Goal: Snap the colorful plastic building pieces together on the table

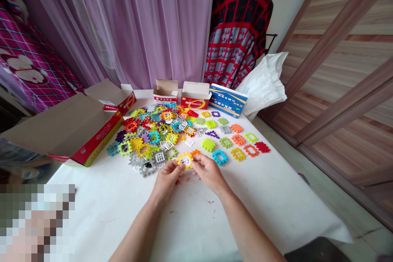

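A white-covered bench point(260, 200) stands between a purple curtain point(138, 28) and a wooden wardrobe door point(337, 69). Open red cardboard boxes point(61, 127) and a blue box point(229, 99) carry print too small to read. Just before a heap of plastic pieces point(153, 131), the left hand point(166, 184) and right hand point(208, 172) pinch, fingers point(196, 162) clenched, a yellow window piece point(184, 160) above the bench.
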The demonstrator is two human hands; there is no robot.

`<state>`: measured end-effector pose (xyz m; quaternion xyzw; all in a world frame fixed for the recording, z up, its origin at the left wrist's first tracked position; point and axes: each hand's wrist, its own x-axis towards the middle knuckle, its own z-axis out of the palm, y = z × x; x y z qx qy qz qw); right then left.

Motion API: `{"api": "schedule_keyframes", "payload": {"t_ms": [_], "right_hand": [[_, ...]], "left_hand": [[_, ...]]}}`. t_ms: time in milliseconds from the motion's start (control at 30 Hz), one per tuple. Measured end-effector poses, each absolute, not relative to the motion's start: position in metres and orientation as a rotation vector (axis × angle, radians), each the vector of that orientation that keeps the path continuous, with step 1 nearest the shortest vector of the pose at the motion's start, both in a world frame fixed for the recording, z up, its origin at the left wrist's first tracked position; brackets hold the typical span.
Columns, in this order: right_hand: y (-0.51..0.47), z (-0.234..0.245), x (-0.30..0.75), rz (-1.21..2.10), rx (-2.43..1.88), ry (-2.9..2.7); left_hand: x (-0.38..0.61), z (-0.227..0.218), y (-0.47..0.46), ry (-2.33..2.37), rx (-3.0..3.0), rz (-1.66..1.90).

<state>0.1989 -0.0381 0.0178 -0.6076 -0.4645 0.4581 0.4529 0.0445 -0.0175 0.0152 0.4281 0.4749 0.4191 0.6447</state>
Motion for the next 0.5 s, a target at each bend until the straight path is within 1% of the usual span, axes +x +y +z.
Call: {"api": "schedule_keyframes", "payload": {"t_ms": [233, 500], "right_hand": [[-0.037, 0.0, 0.204, 1.122, -1.425, -0.983], [-0.04, 0.006, 0.195, 1.049, -1.372, -1.002]], "left_hand": [[0.043, 0.017, -0.02, 1.047, 0.993, 0.887], [0.038, 0.018, -0.018, 0.989, 0.968, 0.806]]}}
